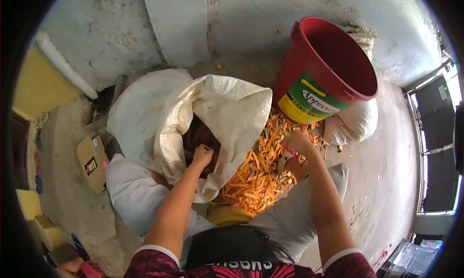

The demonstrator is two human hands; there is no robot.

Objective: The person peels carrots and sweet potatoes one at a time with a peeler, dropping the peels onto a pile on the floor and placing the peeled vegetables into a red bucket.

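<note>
My left hand [203,155] is inside the mouth of a white woven sack [234,101], its fingers curled closed; what they hold, if anything, is hidden. Dark brown contents [195,135] show in the sack below it. Over on the right, my right hand [298,143] is down at a heap of orange peelings and strips [256,176], with its fingers bent together. A small yellow-green piece [288,133] shows by those fingertips, too small to name. The heap lies on the floor between my legs, beside the sack.
A tall red bucket [290,60] with a green and yellow label leans just beyond the heap. Behind it stands another filled sack [360,121]. A cut piece of cardboard [92,164] lies at the left, and a concrete wall [246,17] closes off the back.
</note>
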